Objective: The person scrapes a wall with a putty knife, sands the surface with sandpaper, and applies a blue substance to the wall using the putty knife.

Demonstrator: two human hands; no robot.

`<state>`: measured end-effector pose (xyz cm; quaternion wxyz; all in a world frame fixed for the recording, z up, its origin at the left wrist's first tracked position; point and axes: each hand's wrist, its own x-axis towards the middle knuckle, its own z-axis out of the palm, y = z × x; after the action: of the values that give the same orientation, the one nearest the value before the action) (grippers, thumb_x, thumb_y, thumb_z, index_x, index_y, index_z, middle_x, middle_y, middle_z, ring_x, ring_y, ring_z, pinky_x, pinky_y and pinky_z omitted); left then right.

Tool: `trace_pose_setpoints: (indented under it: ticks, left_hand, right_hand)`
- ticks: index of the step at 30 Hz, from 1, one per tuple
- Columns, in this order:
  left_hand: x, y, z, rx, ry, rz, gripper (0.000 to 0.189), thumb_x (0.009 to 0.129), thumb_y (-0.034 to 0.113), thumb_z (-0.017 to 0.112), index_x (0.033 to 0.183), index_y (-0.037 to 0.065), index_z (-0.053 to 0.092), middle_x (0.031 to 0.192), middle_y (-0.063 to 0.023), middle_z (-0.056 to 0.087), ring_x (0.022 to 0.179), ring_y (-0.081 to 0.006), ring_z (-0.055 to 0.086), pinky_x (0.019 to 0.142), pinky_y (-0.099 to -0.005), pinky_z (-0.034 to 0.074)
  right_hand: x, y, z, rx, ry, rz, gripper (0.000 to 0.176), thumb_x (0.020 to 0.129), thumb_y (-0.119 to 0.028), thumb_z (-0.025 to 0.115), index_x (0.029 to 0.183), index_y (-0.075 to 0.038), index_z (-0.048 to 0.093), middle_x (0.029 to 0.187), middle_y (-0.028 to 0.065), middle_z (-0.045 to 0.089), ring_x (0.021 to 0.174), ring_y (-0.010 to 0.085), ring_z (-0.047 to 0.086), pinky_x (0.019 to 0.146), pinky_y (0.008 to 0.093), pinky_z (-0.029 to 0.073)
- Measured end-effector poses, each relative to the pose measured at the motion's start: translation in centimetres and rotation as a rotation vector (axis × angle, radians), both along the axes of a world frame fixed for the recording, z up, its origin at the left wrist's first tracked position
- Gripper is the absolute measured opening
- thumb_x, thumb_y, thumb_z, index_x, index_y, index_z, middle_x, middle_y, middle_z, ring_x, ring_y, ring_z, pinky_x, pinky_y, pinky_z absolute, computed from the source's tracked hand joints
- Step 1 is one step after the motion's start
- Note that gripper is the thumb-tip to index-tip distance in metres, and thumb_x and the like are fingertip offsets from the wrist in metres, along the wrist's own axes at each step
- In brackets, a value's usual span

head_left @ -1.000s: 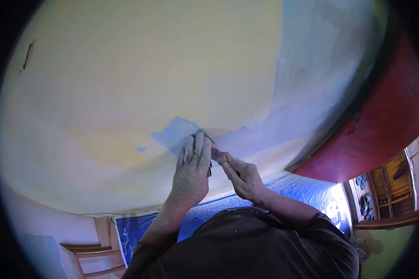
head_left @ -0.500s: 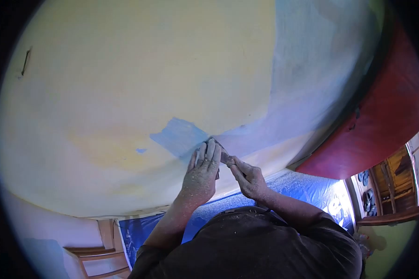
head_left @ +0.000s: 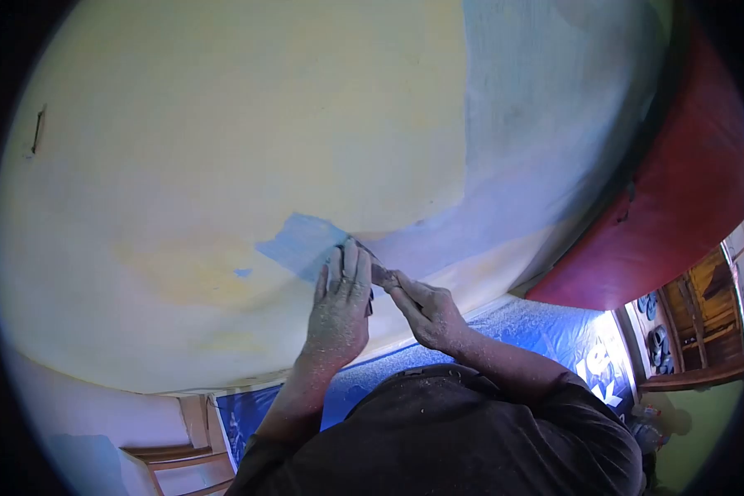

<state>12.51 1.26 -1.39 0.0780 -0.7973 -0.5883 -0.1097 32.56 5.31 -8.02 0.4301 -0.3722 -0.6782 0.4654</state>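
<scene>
The person's dark shirt (head_left: 438,434) is filling the near edge of the work zone. The right hand (head_left: 434,314) is closing firmly around the rear of a flat tool (head_left: 382,275); the left hand (head_left: 339,310) is lying over its front, fingers extended and slightly parted. The left thumb is staying out of my sight, so I cannot tell whether it is gripping anything. The tool's front is bearing on the painted wall (head_left: 306,124) at the right side of a blue patch (head_left: 293,240). A dust-strewn blue sheet (head_left: 512,343) is bordering the wall's lower edge. Above and left of the hands, broad wall surface is offering room for movement; a red cloth (head_left: 661,207) is bounding it rightward, well apart from the right hand.

Compared with half a second ago, the hands and tool are sitting slightly farther left on the patch, the right grip remaining unchanged.

The left hand is covering part of the tool; a dark piece beside its palm is defying identification. The frame border is cutting off a wooden frame (head_left: 174,455) at lower left. Distant footwear (head_left: 659,347) is appearing only dimly.
</scene>
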Motion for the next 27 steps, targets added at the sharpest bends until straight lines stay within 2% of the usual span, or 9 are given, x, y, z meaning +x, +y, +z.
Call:
trace_pose_setpoints:
  ticks: [3,4,7,10,13,16,19,23,27]
  left_hand:
    - [-0.3,0.0,-0.6,0.022,-0.013,-0.034,0.087,0.097,0.009,0.069,0.173,-0.006,0.028,0.181,-0.0277,0.025,0.167,-0.0487,0.028,0.135,-0.0622,0.027]
    - [-0.1,0.0,-1.0,0.004,-0.018,-0.050,0.087,0.098,0.010,0.069,0.173,-0.005,0.028,0.181,-0.0280,0.026,0.167,-0.0478,0.028,0.135,-0.0617,0.026]
    - [0.1,0.0,-1.9,-0.110,-0.053,-0.057,0.081,0.101,0.005,0.063,0.173,-0.006,0.026,0.180,-0.0322,0.025,0.167,-0.0530,0.024,0.136,-0.0621,0.023]
    - [0.3,0.1,-1.2,-0.070,-0.041,-0.055,0.082,0.101,0.005,0.064,0.173,-0.006,0.026,0.180,-0.0328,0.026,0.167,-0.0529,0.024,0.136,-0.0614,0.023]
    - [-0.3,-0.1,-1.5,-0.037,-0.014,-0.064,0.084,0.099,0.007,0.066,0.172,-0.006,0.028,0.179,-0.0319,0.026,0.167,-0.0514,0.026,0.136,-0.0613,0.024]
    - [-0.3,-0.2,-2.0,-0.036,-0.011,-0.068,0.087,0.096,0.011,0.071,0.171,-0.006,0.031,0.179,-0.0297,0.029,0.166,-0.0487,0.028,0.135,-0.0610,0.026]
    - [0.2,-0.3,-0.8,-0.033,-0.085,-0.047,0.081,0.100,0.005,0.064,0.172,-0.006,0.027,0.181,-0.0314,0.024,0.166,-0.0530,0.026,0.135,-0.0624,0.024]
    - [0.4,-0.3,-0.2,-0.008,-0.053,-0.042,0.082,0.100,0.005,0.064,0.172,-0.006,0.026,0.180,-0.0324,0.024,0.166,-0.0535,0.025,0.135,-0.0628,0.024]
    - [0.2,-0.2,-2.4,-0.093,-0.017,-0.053,0.086,0.099,0.011,0.069,0.173,-0.004,0.029,0.180,-0.0278,0.028,0.168,-0.0462,0.027,0.135,-0.0612,0.026]
  right_hand:
    - [0.5,0.3,0.1,-0.017,-0.088,0.025,0.044,0.115,-0.014,0.065,0.149,0.014,0.061,0.128,0.0264,0.080,0.120,0.0229,0.076,0.101,0.0355,0.059]
    - [0.5,0.2,-1.3,0.046,0.025,-0.007,0.045,0.114,-0.024,0.067,0.145,0.009,0.067,0.118,0.0336,0.078,0.106,0.0400,0.081,0.090,0.0443,0.061]
    - [0.6,0.3,-3.2,0.057,-0.025,-0.056,0.047,0.114,-0.024,0.068,0.146,0.011,0.066,0.117,0.0334,0.078,0.104,0.0352,0.082,0.089,0.0437,0.061]
    - [0.8,0.2,-2.0,-0.029,-0.003,-0.019,0.049,0.115,-0.024,0.067,0.147,0.012,0.065,0.117,0.0342,0.078,0.107,0.0340,0.082,0.092,0.0428,0.061]
    - [0.5,-0.2,-1.8,-0.023,-0.085,-0.005,0.048,0.116,-0.015,0.065,0.151,0.016,0.059,0.122,0.0219,0.080,0.110,0.0174,0.073,0.095,0.0333,0.058]
    - [0.4,-0.2,-2.1,-0.114,-0.034,-0.002,0.048,0.115,-0.024,0.067,0.148,0.011,0.065,0.118,0.0340,0.078,0.115,0.0331,0.080,0.096,0.0405,0.060]
    - [0.3,-0.3,-1.3,-0.079,-0.033,0.005,0.046,0.116,-0.023,0.066,0.149,0.008,0.065,0.121,0.0322,0.079,0.117,0.0319,0.080,0.098,0.0405,0.060]
    - [0.1,-0.1,-1.7,-0.135,0.037,0.028,0.047,0.117,-0.025,0.065,0.150,0.008,0.064,0.128,0.0310,0.078,0.121,0.0302,0.078,0.101,0.0402,0.059]
    - [0.6,-0.5,-3.1,-0.199,-0.004,0.021,0.048,0.116,-0.025,0.065,0.150,0.009,0.064,0.131,0.0306,0.078,0.126,0.0285,0.076,0.105,0.0385,0.058]
